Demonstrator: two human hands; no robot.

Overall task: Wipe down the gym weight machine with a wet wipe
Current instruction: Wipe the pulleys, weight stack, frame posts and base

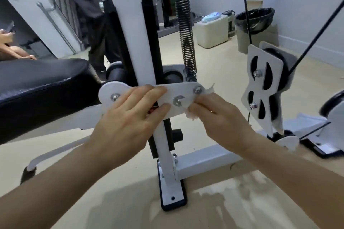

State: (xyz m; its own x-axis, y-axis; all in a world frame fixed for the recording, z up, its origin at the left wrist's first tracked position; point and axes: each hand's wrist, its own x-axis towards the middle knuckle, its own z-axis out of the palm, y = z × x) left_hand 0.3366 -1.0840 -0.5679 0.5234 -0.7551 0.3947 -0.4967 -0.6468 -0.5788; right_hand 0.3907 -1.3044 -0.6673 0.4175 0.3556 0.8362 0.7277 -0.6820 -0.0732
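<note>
The white weight machine stands in front of me, with an upright post [130, 29] and a flat white bracket plate [179, 96] bolted across it. My left hand [130, 117] lies flat on the plate's left half, fingers spread over it. My right hand [214, 117] pinches a crumpled white wet wipe [191, 115] against the plate's right end, near its bolts. A scrap of the wipe sticks up by the upper right bolt.
A black padded seat [41, 87] sits at left. A coil spring [184, 23] rises behind the plate. A white pulley bracket [264, 87] with black cables stands at right. A bin [253, 25] and white box [212, 31] stand by the far wall. A person sits at far left.
</note>
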